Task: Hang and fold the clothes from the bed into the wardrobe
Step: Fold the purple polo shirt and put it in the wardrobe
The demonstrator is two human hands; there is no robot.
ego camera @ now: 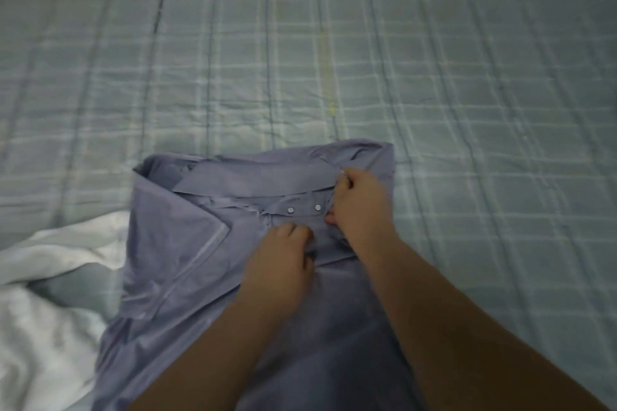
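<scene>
Pale green checked quilt [467, 93] carries the blue-grey collared polo shirt [173, 260], flat just before you. Your left hand [277, 257] and right hand [362, 200] pinch its placket beside 2 buttons [290, 209]. It looks limp and light, so grip the shoulders.

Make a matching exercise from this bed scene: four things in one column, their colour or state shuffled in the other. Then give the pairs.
Things:
1. collared shirt
2. crumpled cloth
3. bedcover
4. right hand

Descriptions:
A. white, at the left edge
B. pale green with checks
C. gripping fabric beside the buttons
D. blue-grey, two buttons showing

Pairs: 1-D, 2-A, 3-B, 4-C
</scene>
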